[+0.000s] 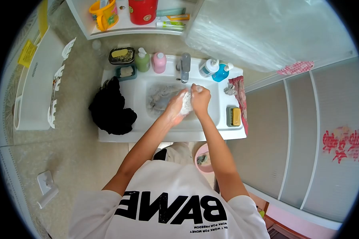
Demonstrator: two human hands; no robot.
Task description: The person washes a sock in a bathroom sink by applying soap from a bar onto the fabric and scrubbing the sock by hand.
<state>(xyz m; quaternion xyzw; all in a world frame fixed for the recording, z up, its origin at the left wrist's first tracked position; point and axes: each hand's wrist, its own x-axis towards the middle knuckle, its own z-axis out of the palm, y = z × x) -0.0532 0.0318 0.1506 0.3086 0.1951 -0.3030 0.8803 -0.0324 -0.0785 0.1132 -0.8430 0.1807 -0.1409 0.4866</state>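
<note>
Head view: left grip [174, 107] and right grip [201, 99] hold white cloth [186, 104].

Hands: two are seen, one left hand [174, 108] and one right hand [200, 98].
White lathered item [186, 103]: one is counted.
Sink [170, 63]: one is fitted.
Faucet [184, 68]: one is mounted.
Bottles: four are counted, one green bottle [142, 62], one pink bottle [159, 63], one white bottle [208, 69], one blue bottle [220, 74].
Soap bars [236, 116]: three are counted.
Soap dishes [230, 116]: three are counted.
Black cloth bundle [112, 110]: one is seen.
Cups: two are shelved, one yellow cup [103, 18], one red cup [143, 12].
Pink bucket [204, 149]: one is seen.
</note>
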